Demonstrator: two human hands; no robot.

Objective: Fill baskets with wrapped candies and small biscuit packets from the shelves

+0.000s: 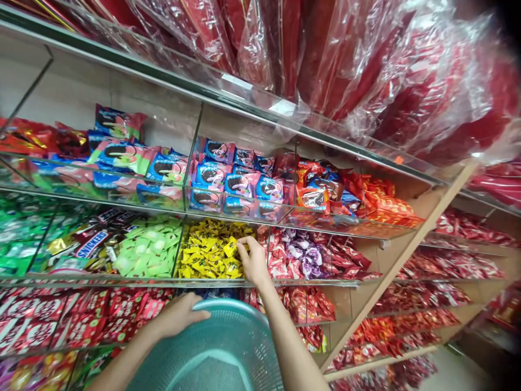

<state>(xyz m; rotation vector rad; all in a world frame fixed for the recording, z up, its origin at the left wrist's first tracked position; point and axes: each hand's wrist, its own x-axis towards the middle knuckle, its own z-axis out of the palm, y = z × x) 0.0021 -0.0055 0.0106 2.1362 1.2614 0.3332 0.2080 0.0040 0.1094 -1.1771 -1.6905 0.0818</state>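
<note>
My left hand (179,315) grips the rim of a green plastic colander-like basket (248,320), thumb over the edge. The basket is tilted toward me, and no goods show in the visible part of it. My right hand (255,262) reaches past the rim into a shelf compartment of small yellow-wrapped candies (207,255). Its thumb and forefinger are pinched at one yellow candy (231,247), raised at the right side of the pile. The other fingers of this hand are curled and partly hidden.
Light-green packets (150,247) and Snickers bars (91,244) fill compartments on the left. Red and purple sweets (303,252) lie to the right. Above, a clear shelf lip (244,209) fronts blue-and-pink cookie packs (240,179). Plastic-wrapped red items (325,65) overhang the top. A wooden divider (391,277) slants at right.
</note>
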